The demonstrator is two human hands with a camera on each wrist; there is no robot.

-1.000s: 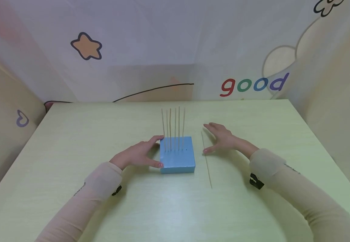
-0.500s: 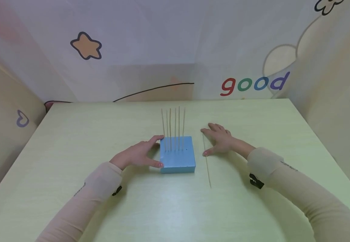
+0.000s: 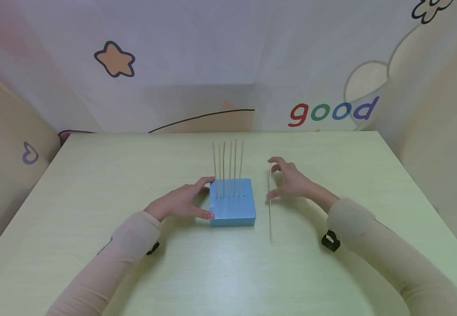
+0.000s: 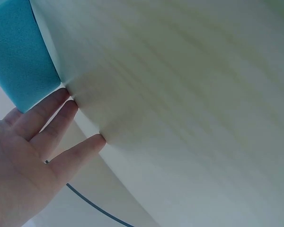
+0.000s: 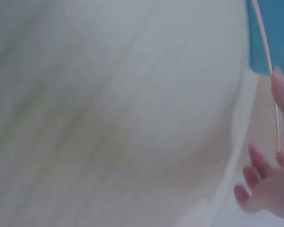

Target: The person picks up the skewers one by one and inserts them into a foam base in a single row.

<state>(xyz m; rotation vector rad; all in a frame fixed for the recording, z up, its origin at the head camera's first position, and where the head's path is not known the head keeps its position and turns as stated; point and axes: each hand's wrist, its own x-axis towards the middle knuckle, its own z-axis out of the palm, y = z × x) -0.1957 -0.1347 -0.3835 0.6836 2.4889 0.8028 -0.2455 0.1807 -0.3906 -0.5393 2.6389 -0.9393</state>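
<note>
A blue foam block (image 3: pixel 232 213) sits on the table, with several thin wooden sticks (image 3: pixel 224 166) standing upright in a row in its top. Right of that row is a small dark hole (image 3: pixel 244 195). My left hand (image 3: pixel 178 202) holds the block at its left side, thumb on the front corner and index finger on the back one; the other fingers reach down to the tabletop in the left wrist view. Right of the block, my right hand (image 3: pixel 291 182) pinches a loose wooden stick (image 3: pixel 270 224) between thumb and index finger, the index near its far end.
The pale wooden table (image 3: pixel 94 175) is bounded at the back by a printed cloth (image 3: pixel 196 57) with a star and the word "good". Cloth also hangs at both sides. A black camera mount (image 3: pixel 331 241) shows under the right sleeve.
The right fingers have curled onto the loose stick, which was lying on the table. It now appears lifted and turned slightly, its far end shifted right. The left hand stays on the block.
</note>
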